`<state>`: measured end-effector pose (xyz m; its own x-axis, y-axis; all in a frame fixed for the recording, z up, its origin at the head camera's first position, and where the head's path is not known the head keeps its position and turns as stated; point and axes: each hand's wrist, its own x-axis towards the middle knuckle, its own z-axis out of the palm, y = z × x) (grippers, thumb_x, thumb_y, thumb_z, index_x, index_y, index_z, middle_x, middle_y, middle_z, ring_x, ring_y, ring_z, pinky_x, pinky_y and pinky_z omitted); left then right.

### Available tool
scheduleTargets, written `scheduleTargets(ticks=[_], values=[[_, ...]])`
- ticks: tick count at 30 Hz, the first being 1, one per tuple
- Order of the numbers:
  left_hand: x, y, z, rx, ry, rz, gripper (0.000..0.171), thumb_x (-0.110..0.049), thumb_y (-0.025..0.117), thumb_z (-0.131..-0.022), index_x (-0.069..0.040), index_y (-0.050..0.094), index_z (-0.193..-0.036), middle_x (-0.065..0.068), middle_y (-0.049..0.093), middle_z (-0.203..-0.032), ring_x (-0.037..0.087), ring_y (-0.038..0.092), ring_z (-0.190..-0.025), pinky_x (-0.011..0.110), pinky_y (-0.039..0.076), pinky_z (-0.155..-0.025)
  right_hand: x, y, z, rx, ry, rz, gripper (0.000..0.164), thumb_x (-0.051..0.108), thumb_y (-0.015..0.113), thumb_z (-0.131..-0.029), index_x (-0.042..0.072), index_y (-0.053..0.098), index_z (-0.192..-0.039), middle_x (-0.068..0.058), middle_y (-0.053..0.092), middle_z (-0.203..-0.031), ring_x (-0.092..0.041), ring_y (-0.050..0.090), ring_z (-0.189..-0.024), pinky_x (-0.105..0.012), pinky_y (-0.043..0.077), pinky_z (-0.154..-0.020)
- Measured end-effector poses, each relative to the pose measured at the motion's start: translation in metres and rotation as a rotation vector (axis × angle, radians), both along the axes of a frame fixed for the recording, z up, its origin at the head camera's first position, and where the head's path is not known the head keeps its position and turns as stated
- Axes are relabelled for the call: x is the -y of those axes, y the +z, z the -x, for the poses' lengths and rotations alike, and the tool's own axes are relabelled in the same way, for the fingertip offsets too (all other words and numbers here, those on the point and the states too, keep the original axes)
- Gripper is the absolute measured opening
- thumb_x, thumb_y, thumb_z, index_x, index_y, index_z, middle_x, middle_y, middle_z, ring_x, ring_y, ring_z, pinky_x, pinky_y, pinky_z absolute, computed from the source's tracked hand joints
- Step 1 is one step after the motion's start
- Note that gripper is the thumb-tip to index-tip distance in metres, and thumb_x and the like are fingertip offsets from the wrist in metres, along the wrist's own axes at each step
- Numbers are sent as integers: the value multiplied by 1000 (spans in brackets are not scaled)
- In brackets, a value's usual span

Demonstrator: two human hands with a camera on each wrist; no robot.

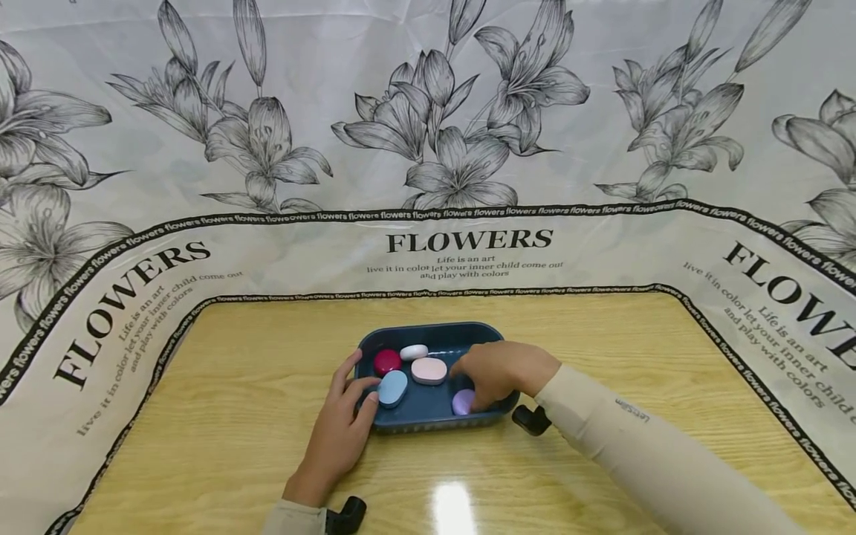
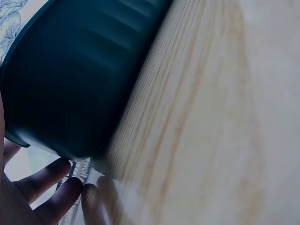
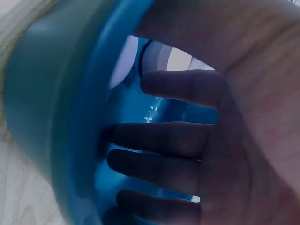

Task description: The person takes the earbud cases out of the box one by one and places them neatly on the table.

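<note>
A dark blue tray (image 1: 421,420) sits on the table with several smooth, rounded pieces in it. My left hand (image 1: 341,427) rests at its left end, thumb and fingertips by the rim beside a light blue oval piece (image 1: 392,389). In the left wrist view, some left fingers (image 2: 58,201) spread close to the tray's outer wall (image 2: 70,79). My right hand (image 1: 495,371) reaches into the right end, its thumb at a purple piece (image 1: 463,402). In the right wrist view, the right fingers (image 3: 159,140) extend separately inside the tray, nothing enclosed between them.
Further left in the tray are a dark red round piece (image 1: 387,362), a white piece (image 1: 414,352) and a pale pink oval piece (image 1: 429,371). The wooden table (image 1: 267,349) ends at a flower-printed cloth (image 1: 468,253) behind and along both sides.
</note>
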<state>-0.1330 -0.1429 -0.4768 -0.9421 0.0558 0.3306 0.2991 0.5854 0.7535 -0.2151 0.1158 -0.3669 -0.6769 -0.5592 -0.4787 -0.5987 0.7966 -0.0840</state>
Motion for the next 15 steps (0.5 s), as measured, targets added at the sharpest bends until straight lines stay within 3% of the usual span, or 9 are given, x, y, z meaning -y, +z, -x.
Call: scheduleTargets(ticks=[10,15], values=[[0,-1,-1,13,12,-6,25,-26,54,-104,-16,70,-122,-12,26,-161,12,55,-121,47,47,-96,7,-8,-3,-73,28,19,55,41,81,-84,19,67,-132,-3,69,-114,-19,63,-100,-38,50,-88],[0,0,-1,2,7,-4,25,-25,54,-104,-16,70,-122,-11,27,-161,12,55,-119,46,47,-94,9,-10,-4,-109,22,-2,40,37,84,-81,16,72,-113,3,67,-93,-15,60,-83,-35,50,-78]])
